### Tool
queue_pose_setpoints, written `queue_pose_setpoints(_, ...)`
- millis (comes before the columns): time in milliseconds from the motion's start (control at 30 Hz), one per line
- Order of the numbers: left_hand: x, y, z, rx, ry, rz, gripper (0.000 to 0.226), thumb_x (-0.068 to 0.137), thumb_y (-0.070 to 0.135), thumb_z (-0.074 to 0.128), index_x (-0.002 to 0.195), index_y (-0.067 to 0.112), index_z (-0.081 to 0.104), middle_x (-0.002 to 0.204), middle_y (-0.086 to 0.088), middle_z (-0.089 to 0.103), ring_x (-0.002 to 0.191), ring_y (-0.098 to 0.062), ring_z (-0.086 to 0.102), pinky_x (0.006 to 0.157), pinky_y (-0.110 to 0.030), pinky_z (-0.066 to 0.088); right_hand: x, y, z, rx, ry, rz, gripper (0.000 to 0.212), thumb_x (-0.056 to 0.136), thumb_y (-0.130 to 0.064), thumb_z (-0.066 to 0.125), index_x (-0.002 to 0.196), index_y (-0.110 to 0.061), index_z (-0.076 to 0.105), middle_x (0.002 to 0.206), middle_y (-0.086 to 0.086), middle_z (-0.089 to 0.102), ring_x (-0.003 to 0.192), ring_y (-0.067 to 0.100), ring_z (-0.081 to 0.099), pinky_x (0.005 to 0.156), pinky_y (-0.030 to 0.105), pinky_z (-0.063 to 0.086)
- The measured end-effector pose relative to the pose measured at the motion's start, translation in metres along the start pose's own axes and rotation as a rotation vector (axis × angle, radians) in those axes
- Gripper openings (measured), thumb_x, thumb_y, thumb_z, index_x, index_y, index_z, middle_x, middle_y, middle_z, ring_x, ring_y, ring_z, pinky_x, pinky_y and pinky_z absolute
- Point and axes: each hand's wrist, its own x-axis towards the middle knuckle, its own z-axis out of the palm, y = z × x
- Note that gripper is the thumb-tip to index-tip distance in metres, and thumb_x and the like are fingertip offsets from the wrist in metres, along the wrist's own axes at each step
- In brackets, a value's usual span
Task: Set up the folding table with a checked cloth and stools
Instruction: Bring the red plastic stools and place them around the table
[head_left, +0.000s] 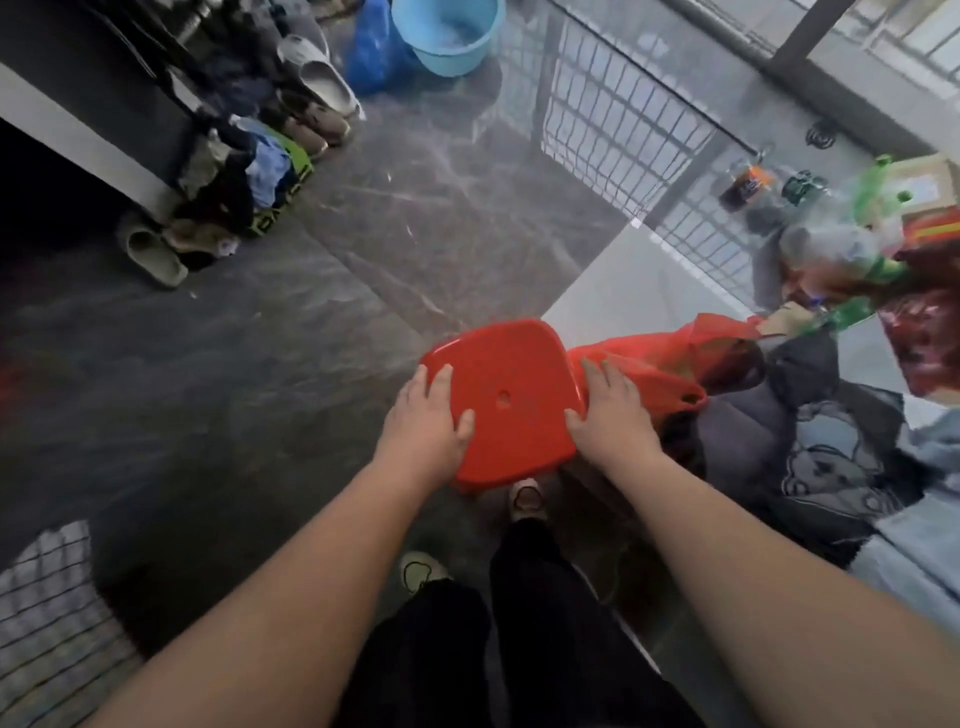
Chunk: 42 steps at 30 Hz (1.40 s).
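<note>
A red plastic stool (506, 384) with a small hole in its square seat is in the middle of the view, above the dark marbled floor. My left hand (428, 415) grips the seat's left edge and my right hand (608, 410) grips its right edge. The stool's legs are mostly hidden under the seat. A piece of checked cloth (49, 618) shows at the lower left corner. The folding table cannot be made out with certainty.
A red plastic bag (670, 358) and dark clothes (810, 457) lie right of the stool. Bottles and boxes (852, 218) clutter the right. Shoes and slippers (311, 98) line a shelf at the left. A blue bucket (447, 31) stands far ahead. My feet (524, 499) are under the stool.
</note>
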Motion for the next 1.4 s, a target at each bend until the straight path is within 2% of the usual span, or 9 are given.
queue_pose_setpoints(100,0.050,-0.010,0.044,-0.129,-0.031,-0.123,0.080,0.097,0.049,0.048,0.158,0.023,0.005,0.166,-0.009,0.005,0.151,-0.028,0.011,0.120,-0.045,0.021,0.060,0.015,0.037,0.062,-0.056,0.034,0.084,0.092,-0.041,0.061,0.157,-0.018,0.014,0.164,0.010,0.016,0.150,0.031,0.013,0.120,0.045,0.019)
queue_pose_setpoints(233,0.106,-0.037,0.106,-0.299,0.005,-0.330,0.099,0.090,0.058,0.057,0.156,0.028,-0.010,0.166,-0.007,-0.002,0.151,-0.028,0.010,0.118,-0.048,0.022,0.128,0.037,0.090,0.165,-0.032,0.085,0.100,0.085,-0.048,0.070,0.157,-0.013,0.010,0.163,0.015,0.017,0.150,0.032,0.015,0.122,0.042,0.016)
queue_pose_setpoints(333,0.130,-0.060,0.146,-0.423,0.024,-0.412,0.113,0.082,0.061,0.067,0.155,0.030,-0.015,0.165,-0.009,0.002,0.150,-0.029,0.014,0.119,-0.048,0.021,0.157,0.050,0.118,0.254,-0.021,0.127,0.111,0.079,-0.053,0.074,0.158,-0.015,0.006,0.163,0.013,0.018,0.150,0.029,0.018,0.121,0.042,0.019)
queue_pose_setpoints(500,0.136,-0.068,0.182,-0.597,0.062,-0.398,0.119,0.083,0.048,0.074,0.154,0.029,-0.020,0.160,-0.011,0.011,0.145,-0.027,0.026,0.118,-0.040,0.023,0.160,0.064,0.149,0.336,-0.071,0.190,0.109,0.077,-0.057,0.075,0.158,-0.024,0.008,0.159,0.008,0.029,0.140,0.029,0.039,0.114,0.043,0.034)
queue_pose_setpoints(667,0.130,-0.070,0.177,-0.587,0.142,-0.401,0.116,0.082,0.043,0.076,0.154,0.038,-0.015,0.158,-0.012,0.018,0.141,-0.030,0.035,0.114,-0.040,0.031,0.158,0.051,0.150,0.337,-0.044,0.178,0.106,0.080,-0.052,0.075,0.157,-0.021,0.010,0.157,0.008,0.032,0.138,0.029,0.041,0.111,0.041,0.036)
queue_pose_setpoints(833,0.098,-0.085,0.134,-0.570,0.268,-0.356,0.107,0.081,0.047,0.074,0.153,0.049,-0.005,0.150,-0.001,0.031,0.133,-0.023,0.044,0.105,-0.038,0.039,0.139,0.014,0.127,0.312,-0.023,0.090,0.106,0.079,-0.050,0.076,0.157,-0.017,0.013,0.155,0.009,0.036,0.138,0.027,0.041,0.111,0.037,0.034)
queue_pose_setpoints(1100,-0.007,-0.115,-0.015,-0.650,0.458,-0.303,0.094,0.081,0.053,0.072,0.150,0.057,0.008,0.145,0.004,0.037,0.133,-0.017,0.044,0.111,-0.039,0.039,0.038,-0.116,0.020,0.298,0.077,-0.181,0.089,0.078,-0.048,0.075,0.146,-0.016,0.027,0.138,0.012,0.050,0.127,0.031,0.050,0.105,0.043,0.043)
queue_pose_setpoints(1233,-0.077,-0.133,-0.104,-0.693,0.547,-0.269,0.088,0.084,0.052,0.070,0.151,0.054,0.014,0.145,-0.001,0.037,0.134,-0.020,0.042,0.114,-0.040,0.035,-0.039,-0.192,-0.052,0.244,0.104,-0.407,0.096,0.082,-0.044,0.072,0.156,-0.027,0.013,0.152,0.009,0.041,0.135,0.028,0.045,0.111,0.045,0.038)
queue_pose_setpoints(1400,-0.170,-0.161,-0.186,-0.729,0.710,-0.246,0.079,0.090,0.043,0.066,0.155,0.043,0.021,0.146,-0.011,0.036,0.135,-0.026,0.040,0.113,-0.034,0.030,-0.132,-0.275,-0.108,0.154,0.071,-0.582,0.096,0.085,-0.046,0.067,0.157,-0.038,0.004,0.152,0.008,0.038,0.134,0.026,0.044,0.113,0.044,0.036)
